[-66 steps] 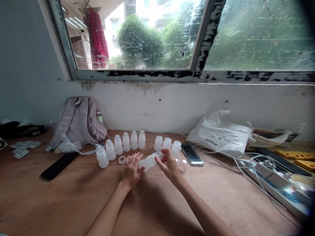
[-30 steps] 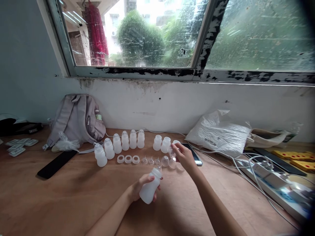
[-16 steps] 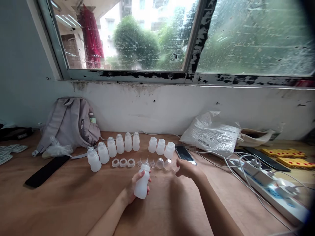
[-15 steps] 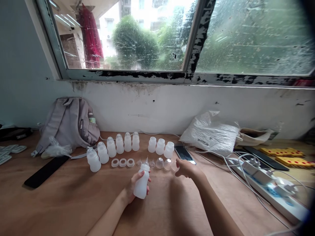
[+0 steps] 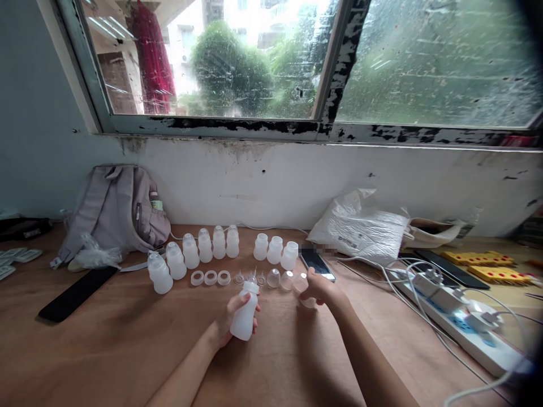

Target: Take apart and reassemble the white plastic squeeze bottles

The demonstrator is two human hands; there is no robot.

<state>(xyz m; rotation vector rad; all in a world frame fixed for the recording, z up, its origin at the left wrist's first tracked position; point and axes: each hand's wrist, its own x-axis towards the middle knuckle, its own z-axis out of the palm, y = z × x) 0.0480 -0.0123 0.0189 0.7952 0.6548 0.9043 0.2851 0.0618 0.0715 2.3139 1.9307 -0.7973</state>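
My left hand (image 5: 228,321) is wrapped round a frosted baby bottle (image 5: 244,317), tilted slightly, with a clear nipple (image 5: 253,277) at its top. My right hand (image 5: 318,287) has its fingers bent down and pinched on a clear dome cap (image 5: 308,302), partly hidden beneath them. Just left of it, a row of clear dome caps (image 5: 287,280) rests on the table. Further left lie a loose nipple (image 5: 239,277) and several white rings (image 5: 210,277). Behind stand bottles with domed tops (image 5: 205,245) and three open bottles (image 5: 275,251).
A grey backpack (image 5: 114,212) and a black flat case (image 5: 76,294) occupy the left. Behind my right hand are a phone (image 5: 318,264) and a silver plastic mailer (image 5: 360,226). A power strip (image 5: 462,322) with loose white cables lies at the right. The wall and window border the wooden table (image 5: 263,373).
My right hand has lowered slightly and its fingers have closed on a clear dome cap. My left hand keeps the bottle in nearly the same place. The view has shifted a little.
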